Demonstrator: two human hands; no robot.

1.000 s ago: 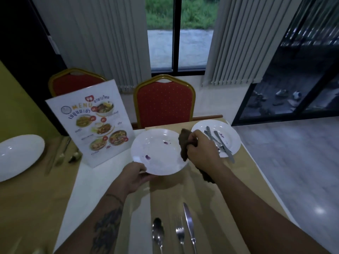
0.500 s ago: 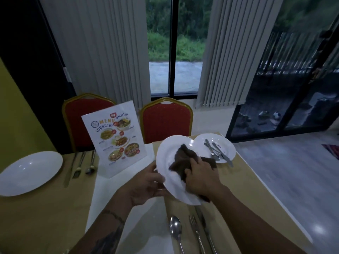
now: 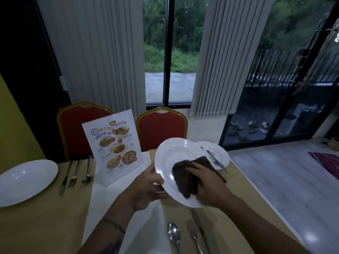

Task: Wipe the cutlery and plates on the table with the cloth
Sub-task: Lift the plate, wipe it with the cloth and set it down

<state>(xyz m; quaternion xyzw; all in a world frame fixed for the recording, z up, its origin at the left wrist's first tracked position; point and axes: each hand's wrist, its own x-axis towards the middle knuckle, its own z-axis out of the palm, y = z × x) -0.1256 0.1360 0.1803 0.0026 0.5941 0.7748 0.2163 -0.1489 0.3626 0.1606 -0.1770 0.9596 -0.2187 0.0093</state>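
A white plate (image 3: 174,154) is lifted off the table and tilted towards me. My left hand (image 3: 146,187) grips its left rim, thumb on the front. My right hand (image 3: 207,182) presses a dark brown cloth (image 3: 185,178) against the plate's lower right face, fingers bent over the cloth. Behind it a second white plate (image 3: 218,151) lies on the table with a knife and fork (image 3: 215,160) across it. A spoon (image 3: 174,235), fork (image 3: 192,235) and knife (image 3: 200,226) lie on the table in front of me.
A third white plate (image 3: 23,180) lies at the left with a knife, fork and spoon (image 3: 75,173) beside it. A standing menu card (image 3: 113,145) is in the middle. Two red chairs (image 3: 163,127) stand behind the table. The table's right edge drops to grey floor.
The plate was lifted from the table and tipped upright in my left hand. My right hand brought the cloth onto its face and slid it down towards the lower right.
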